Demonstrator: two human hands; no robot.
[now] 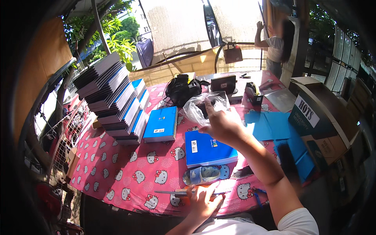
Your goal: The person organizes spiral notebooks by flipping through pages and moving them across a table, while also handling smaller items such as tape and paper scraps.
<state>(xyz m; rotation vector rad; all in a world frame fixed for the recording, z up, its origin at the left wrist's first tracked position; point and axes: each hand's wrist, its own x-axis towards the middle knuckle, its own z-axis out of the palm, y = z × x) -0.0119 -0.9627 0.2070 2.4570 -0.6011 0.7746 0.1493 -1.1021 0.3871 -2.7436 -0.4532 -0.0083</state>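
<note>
My left hand [203, 203] is on a thin grey strip [169, 192], my right hand [226, 124] over the clear bag [193, 110]; their grip I cannot tell.

Foliage [116, 44], hanging screens [176, 25] and a table [131, 166] of stacked notebooks [117, 100] show an outdoor workspace.

Room over the pink tablecloth [129, 167], front left — notebook stack [118, 100] barring behind, plastic bag [192, 111] blocking mid-table.
</note>
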